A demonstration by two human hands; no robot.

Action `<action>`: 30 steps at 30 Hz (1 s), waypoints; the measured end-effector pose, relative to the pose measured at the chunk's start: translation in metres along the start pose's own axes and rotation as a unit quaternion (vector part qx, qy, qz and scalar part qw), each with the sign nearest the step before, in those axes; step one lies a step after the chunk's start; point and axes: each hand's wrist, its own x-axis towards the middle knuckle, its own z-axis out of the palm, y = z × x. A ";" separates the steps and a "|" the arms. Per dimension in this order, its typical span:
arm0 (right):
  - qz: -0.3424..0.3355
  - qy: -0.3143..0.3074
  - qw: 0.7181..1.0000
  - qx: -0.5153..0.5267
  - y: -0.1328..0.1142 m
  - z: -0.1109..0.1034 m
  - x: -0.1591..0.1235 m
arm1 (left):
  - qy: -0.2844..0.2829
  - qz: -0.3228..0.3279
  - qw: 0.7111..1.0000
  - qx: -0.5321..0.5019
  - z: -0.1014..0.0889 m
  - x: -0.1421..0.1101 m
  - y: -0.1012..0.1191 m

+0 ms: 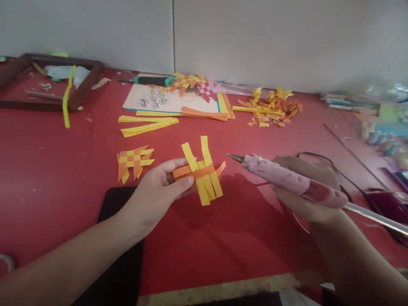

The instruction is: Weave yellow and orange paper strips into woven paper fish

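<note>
My left hand (159, 189) pinches a half-woven piece of yellow and orange paper strips (201, 172) just above the red table (242, 238). My right hand (306, 187) is wrapped round a pink hot glue gun (293, 180). Its metal nozzle points left, a short way from the strips' right edge, without touching them. A clear glue stick (376, 217) sticks out of the gun's back. A finished woven orange and yellow paper fish (134, 161) lies on the table to the left of my left hand.
Loose yellow strips (147, 124), a white sheet with wiggle eyes (156, 98), more woven fish (197, 85) and a heap of paper scraps (270, 108) lie farther back. A wooden frame (47, 80) sits far left. A black pad (117, 250) lies under my left forearm. Cords and craft supplies crowd the right.
</note>
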 end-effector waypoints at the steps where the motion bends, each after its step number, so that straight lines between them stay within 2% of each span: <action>1: -0.020 -0.010 1.000 0.010 -0.002 0.000 0.001 | -0.004 0.007 1.000 0.010 -0.001 0.000 0.000; 4: -0.063 -0.035 0.997 0.016 -0.005 0.003 0.004 | -0.015 0.022 0.999 0.037 -0.004 -0.001 -0.001; 8: -0.093 -0.030 0.995 0.015 -0.007 0.008 0.005 | -0.024 0.032 0.999 0.036 -0.003 -0.002 0.000; 19: -0.089 -0.037 0.995 0.019 -0.015 0.010 0.006 | -0.046 0.060 0.997 0.030 -0.002 -0.005 0.002; 22: -0.090 -0.037 0.995 0.016 -0.020 0.008 0.006 | -0.070 0.050 0.996 0.016 -0.001 -0.004 0.004; 30: -0.074 -0.057 0.995 0.042 -0.026 0.009 0.001 | -0.080 0.016 0.996 0.024 -0.001 -0.006 0.004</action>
